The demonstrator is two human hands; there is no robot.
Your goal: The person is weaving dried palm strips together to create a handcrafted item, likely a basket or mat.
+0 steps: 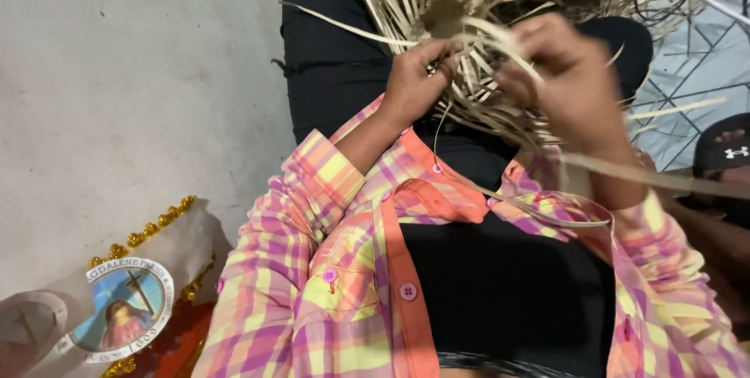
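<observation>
Right now the person sits with a bundle of pale straw strips [469, 3] resting on the lap, over black trousers [328, 58]. The strips fan outward in every direction from a woven centre, some trailing down across the open front of a plaid shirt [328, 269] in pink, yellow and orange.

The left hand [414, 81] is curled at the near edge of the weave, fingers pinched closed on a few strips just below the woven centre. The right hand [566, 85] is raised close beside it, blurred, with its fingers bent around strips on the other side of the bundle; one long strip runs away from under it toward the right edge.

Both hands are close together, almost touching, with the woven centre just above them.

To the left lies a bare grey floor [117, 73]. At the lower left corner sits a cloth item [156, 269] with gold bead trim and a round painted emblem. At the far right a dark cap [723, 147] shows at the edge.
</observation>
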